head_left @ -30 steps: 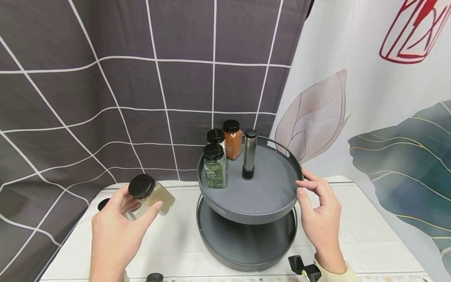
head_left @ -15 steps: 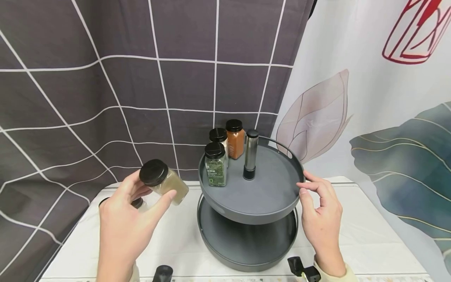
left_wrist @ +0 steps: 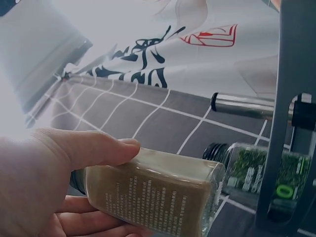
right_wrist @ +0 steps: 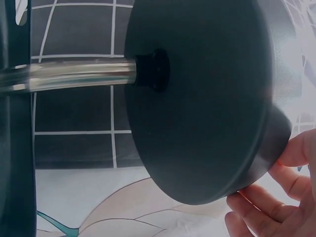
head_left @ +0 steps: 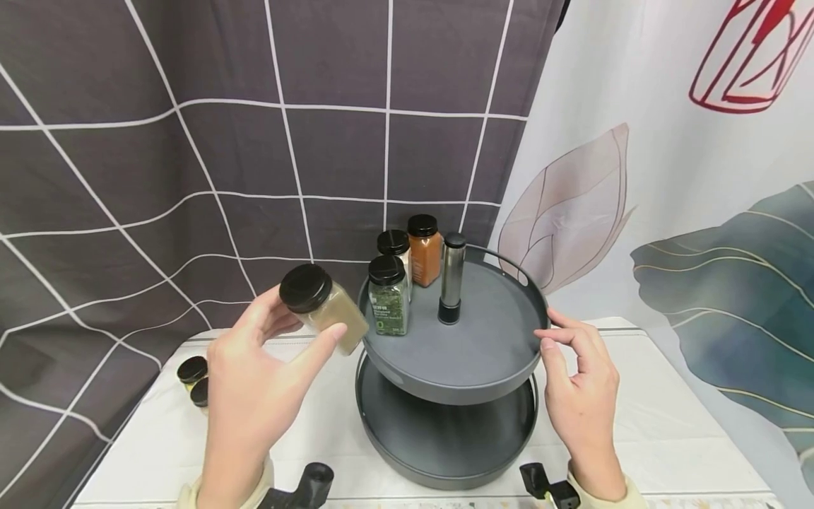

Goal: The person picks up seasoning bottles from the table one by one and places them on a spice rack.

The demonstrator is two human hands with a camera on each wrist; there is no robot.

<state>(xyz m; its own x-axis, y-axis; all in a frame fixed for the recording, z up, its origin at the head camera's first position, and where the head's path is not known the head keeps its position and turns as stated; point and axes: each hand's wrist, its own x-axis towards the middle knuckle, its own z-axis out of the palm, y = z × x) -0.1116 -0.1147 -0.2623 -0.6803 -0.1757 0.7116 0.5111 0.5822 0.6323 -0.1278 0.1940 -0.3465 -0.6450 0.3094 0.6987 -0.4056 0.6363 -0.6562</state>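
My left hand [head_left: 263,367] grips a square spice jar [head_left: 340,314] of pale tan powder with a black lid. The jar is tilted, its base overlapping the left rim of the two-tier rotating tray [head_left: 470,360] in the head view. Printed text covers the jar's side in the left wrist view. At the upper tier's right rim, my right hand [head_left: 579,382] holds the edge with thumb and fingertips. Standing on that tier are a green herb jar [head_left: 389,304], an orange spice jar [head_left: 425,258] and a partly hidden pale jar [head_left: 394,244].
A metal post with a black cap [head_left: 452,276] rises from the upper tier. Below it lies the wide lower tier [head_left: 445,445]. Two black-lidded jars [head_left: 192,369] stand at the left of the white table [head_left: 146,445], partly behind my left hand. A grey checked curtain [head_left: 337,155] hangs behind.
My left hand has carried the powder jar rightward and slightly up to the tray's left rim, uncovering the jars at the left. The right hand has stayed at the rim.
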